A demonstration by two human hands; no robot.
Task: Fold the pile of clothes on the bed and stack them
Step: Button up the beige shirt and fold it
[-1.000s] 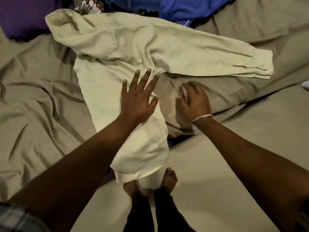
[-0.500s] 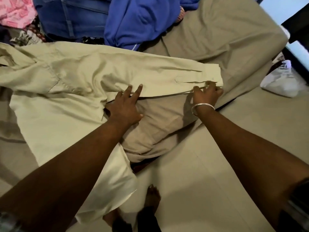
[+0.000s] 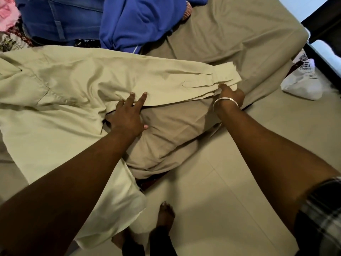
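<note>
A pale cream long-sleeved shirt (image 3: 60, 111) lies spread on the bed, its lower part hanging over the bed's edge. One sleeve (image 3: 166, 80) stretches out to the right. My left hand (image 3: 127, 115) rests where the sleeve meets the body, two fingers flat on the sleeve's lower edge, thumb tucked under the cloth. My right hand (image 3: 229, 97), with a silver bangle, pinches the sleeve's cuff (image 3: 226, 74) at its lower edge. The unfolded pile sits behind: blue jeans (image 3: 60, 17), a blue garment (image 3: 136, 24) and a pink cloth (image 3: 7, 15).
The bed wears a tan sheet (image 3: 230, 34) that drapes over its corner at the right. A white plastic bag (image 3: 302, 80) lies on the tiled floor (image 3: 221, 191) beside the bed. My bare feet (image 3: 166, 215) stand close against the bed's edge.
My right hand went from the sheet out to the cuff and closed on it. My left hand slid from the shirt's body to the base of the sleeve. The view swung right.
</note>
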